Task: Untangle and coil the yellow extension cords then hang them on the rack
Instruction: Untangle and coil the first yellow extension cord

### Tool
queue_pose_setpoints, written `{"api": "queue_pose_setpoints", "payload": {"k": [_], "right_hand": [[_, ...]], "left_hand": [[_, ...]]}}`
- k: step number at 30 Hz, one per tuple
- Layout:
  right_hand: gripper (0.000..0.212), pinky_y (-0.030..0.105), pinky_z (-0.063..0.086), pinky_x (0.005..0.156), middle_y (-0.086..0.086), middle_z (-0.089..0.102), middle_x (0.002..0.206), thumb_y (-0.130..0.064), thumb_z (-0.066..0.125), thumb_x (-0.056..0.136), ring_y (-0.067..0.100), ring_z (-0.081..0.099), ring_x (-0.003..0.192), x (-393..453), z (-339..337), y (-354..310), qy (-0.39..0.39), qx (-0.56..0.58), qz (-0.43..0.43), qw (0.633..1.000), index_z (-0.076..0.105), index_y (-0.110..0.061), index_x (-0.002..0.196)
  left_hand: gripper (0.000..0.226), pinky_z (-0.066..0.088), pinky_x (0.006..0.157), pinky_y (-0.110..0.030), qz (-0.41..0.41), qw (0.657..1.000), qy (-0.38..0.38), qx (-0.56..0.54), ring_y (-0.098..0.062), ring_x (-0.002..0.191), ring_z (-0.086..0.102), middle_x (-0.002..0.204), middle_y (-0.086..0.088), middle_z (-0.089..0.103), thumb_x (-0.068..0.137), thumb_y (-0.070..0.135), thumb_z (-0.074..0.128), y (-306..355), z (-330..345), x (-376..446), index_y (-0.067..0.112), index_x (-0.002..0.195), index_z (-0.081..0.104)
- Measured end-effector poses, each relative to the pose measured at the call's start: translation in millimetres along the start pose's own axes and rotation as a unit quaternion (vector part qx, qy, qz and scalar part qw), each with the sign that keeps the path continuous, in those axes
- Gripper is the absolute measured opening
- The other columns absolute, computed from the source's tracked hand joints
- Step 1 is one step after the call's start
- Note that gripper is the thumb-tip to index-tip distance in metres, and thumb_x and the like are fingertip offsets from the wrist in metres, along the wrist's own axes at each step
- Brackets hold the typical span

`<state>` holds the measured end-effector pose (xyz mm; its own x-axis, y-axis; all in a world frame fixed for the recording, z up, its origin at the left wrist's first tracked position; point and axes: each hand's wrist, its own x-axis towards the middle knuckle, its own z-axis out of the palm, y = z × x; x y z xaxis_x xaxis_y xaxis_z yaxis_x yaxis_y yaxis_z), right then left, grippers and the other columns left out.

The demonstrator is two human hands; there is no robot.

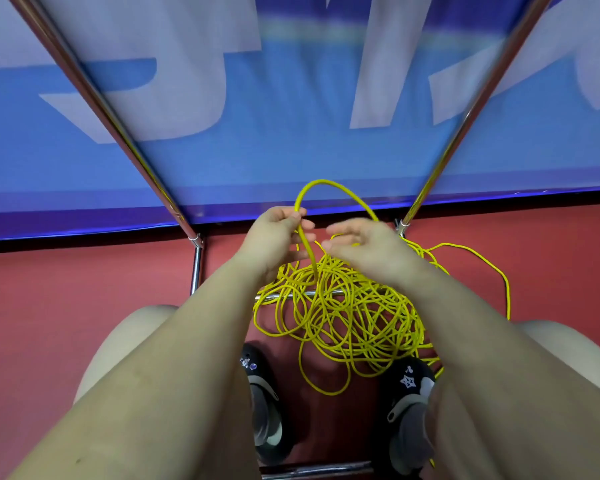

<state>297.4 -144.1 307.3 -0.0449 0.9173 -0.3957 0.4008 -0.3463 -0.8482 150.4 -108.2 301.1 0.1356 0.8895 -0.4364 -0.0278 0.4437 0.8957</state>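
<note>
A: Where is the cord?

B: The yellow extension cord (343,313) lies in a dense tangle on the red floor (66,289), between the person's two shoes (407,407) and across the low chrome crossbar of the rack (196,268).

A: And the hands?

B: The left hand (274,237) has its fingers curled round one strand, lifting a loop above the pile. The right hand (364,244) hovers just beside it, fingers loosely spread, apparently holding nothing.

A: What might go wrong?

B: Pulling that loop hard could cinch the crossings below into knots. Strands draped over the crossbar could snag there, and loops by the feet could be trapped underfoot.
</note>
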Motion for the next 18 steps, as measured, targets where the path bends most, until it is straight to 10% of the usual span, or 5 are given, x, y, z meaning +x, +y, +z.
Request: {"api": "queue_pose_setpoints", "payload": {"k": [4,12,18], "right_hand": [[0.025,0.037,0.052,0.087,0.006,0.063,0.102,-0.021,0.069,0.083,0.020,0.064,0.091,-1.4,12.4,9.9,-0.050,-0.111,-0.030,0.992,0.056,-0.020,0.104],[0.009,0.030,0.047,0.067,0.005,0.061,0.072,-0.019,0.064,0.087,0.020,0.058,0.065,-1.4,10.7,7.8,-0.001,-0.139,-0.101,0.985,0.059,-0.013,0.083],[0.007,0.022,0.056,0.057,0.007,0.065,0.080,-0.011,0.053,0.094,0.011,0.068,0.058,0.4,-6.0,-11.2,0.056,0.306,0.001,0.950,0.056,-0.011,0.088]], "left_hand": [[0.020,0.055,0.047,-0.027,-0.040,0.991,0.018,-0.124,-0.014,0.076,0.064,0.085,-0.002,0.060,0.102,0.008,0.034,3.7,-3.4,2.3,0.015,0.091,0.050],[0.018,0.060,0.060,-0.033,-0.050,0.958,-0.036,-0.279,-0.018,0.072,0.071,0.084,-0.005,0.069,0.101,0.015,0.037,10.9,-10.6,5.0,0.011,0.096,0.054],[0.030,0.049,0.077,-0.019,-0.044,0.990,-0.125,0.039,-0.011,0.088,0.063,0.097,-0.002,0.067,0.102,0.025,0.033,-5.7,4.3,-3.2,0.014,0.101,0.061]]}}
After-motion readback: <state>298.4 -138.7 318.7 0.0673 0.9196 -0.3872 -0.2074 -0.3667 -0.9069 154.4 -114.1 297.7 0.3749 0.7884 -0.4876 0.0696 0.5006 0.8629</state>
